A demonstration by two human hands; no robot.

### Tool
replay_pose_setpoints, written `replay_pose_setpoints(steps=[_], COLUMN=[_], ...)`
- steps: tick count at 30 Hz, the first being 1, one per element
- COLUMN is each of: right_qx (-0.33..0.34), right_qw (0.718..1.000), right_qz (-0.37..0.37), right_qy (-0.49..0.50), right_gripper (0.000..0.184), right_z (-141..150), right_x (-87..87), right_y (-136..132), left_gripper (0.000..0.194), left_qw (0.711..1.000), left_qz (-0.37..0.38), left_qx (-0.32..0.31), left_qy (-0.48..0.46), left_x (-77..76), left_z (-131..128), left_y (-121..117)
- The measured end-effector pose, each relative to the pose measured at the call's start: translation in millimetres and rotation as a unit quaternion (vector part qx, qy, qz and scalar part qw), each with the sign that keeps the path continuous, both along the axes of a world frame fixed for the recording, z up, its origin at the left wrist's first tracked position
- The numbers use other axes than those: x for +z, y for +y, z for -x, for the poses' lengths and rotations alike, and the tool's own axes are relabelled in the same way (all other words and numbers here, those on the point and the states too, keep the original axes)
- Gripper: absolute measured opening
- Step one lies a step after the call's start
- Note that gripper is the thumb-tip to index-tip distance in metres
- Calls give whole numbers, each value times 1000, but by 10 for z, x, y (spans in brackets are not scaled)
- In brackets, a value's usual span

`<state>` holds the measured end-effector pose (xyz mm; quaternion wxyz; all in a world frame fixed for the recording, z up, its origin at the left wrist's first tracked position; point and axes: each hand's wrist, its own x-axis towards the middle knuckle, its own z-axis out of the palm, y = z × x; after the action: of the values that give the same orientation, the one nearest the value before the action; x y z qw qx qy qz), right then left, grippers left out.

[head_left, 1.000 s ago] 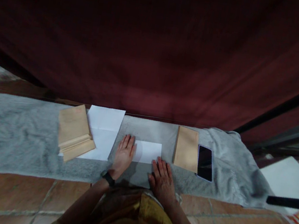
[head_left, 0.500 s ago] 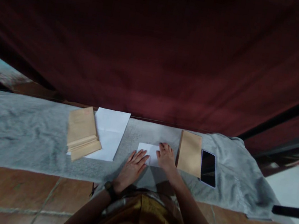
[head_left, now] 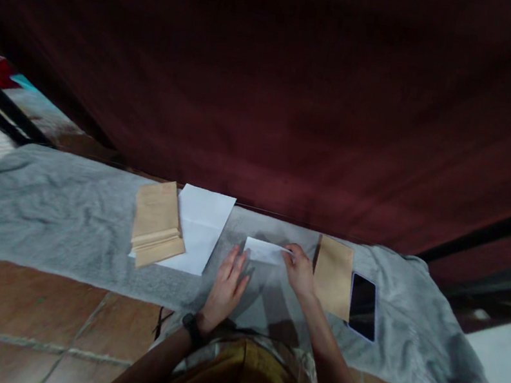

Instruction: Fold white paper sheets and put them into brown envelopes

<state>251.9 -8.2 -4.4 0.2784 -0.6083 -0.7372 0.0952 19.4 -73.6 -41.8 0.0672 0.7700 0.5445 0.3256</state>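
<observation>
A folded sheet of white paper (head_left: 264, 251) lies between my hands on the grey cloth (head_left: 85, 215), its near edge tipped up a little. My right hand (head_left: 299, 273) pinches the paper's right end between thumb and fingers. At the paper's left end is my left hand (head_left: 225, 288), fingers stretched out and apart, the fingertips close to its corner; whether they touch it I cannot tell. Beside my right hand lies a flat brown envelope (head_left: 333, 276). A phone (head_left: 363, 306) with a dark screen rests against the envelope's right side.
Left of my hands, several brown paper envelopes (head_left: 157, 211) overlap white sheets (head_left: 203, 228). A dark red curtain (head_left: 267, 121) hangs behind the cloth-covered surface. Tiled floor (head_left: 21, 303) shows along the near edge. Black bars (head_left: 499, 229) stand at both sides.
My right hand has gone from lying flat on the white paper to gripping its right end and lifting it. The left hand has drawn off the paper's surface. The view has shifted slightly.
</observation>
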Motion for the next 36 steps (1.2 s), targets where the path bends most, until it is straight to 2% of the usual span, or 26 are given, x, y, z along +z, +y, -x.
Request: replay_pose_setpoints(steps=[2, 3, 6, 8, 10, 15, 19, 22, 26, 31, 36], right_qx=[16, 32, 90, 114, 129, 132, 106, 113, 120, 120, 109], right_qw=[999, 997, 994, 992, 990, 989, 992, 991, 988, 988, 990], right_qz=[-39, -57, -65, -61, -60, -70, -61, -66, -69, -60, -42], right_qy=[27, 38, 24, -2, -12, 8, 21, -10, -64, -76, -83], right_gripper=[29, 30, 31, 32, 34, 41, 42, 47, 53, 52, 48], right_z=[-1, 6, 47, 69, 76, 49, 36, 39, 43, 37, 18], right_x=[32, 20, -121, -267, -411, -620, -645, -640, -611, -571, -581], right_y=[-96, -163, -413, -586, -730, -887, -885, -903, -955, -1022, -1098], left_gripper=[64, 63, 58, 55, 53, 52, 52, 51, 52, 57, 64], left_qw=[998, 998, 998, 989, 979, 973, 970, 968, 973, 979, 977], left_qz=[-22, -33, -42, -24, 2, 50, 70, 78, 72, 66, 75], left_qx=[45, 47, -32, -107, -150, -154, -164, -172, -139, -83, -84], left_qy=[-25, -22, 42, 100, 140, 162, 165, 167, 167, 175, 180], left_x=[43, 61, 84, 72, 39, -63, -101, -112, -126, -107, -31], left_z=[29, 39, 17, -52, -154, -408, -482, -458, -370, -283, -281], left_y=[-14, -19, -34, -44, -50, 29, 179, 275, 359, 427, 419])
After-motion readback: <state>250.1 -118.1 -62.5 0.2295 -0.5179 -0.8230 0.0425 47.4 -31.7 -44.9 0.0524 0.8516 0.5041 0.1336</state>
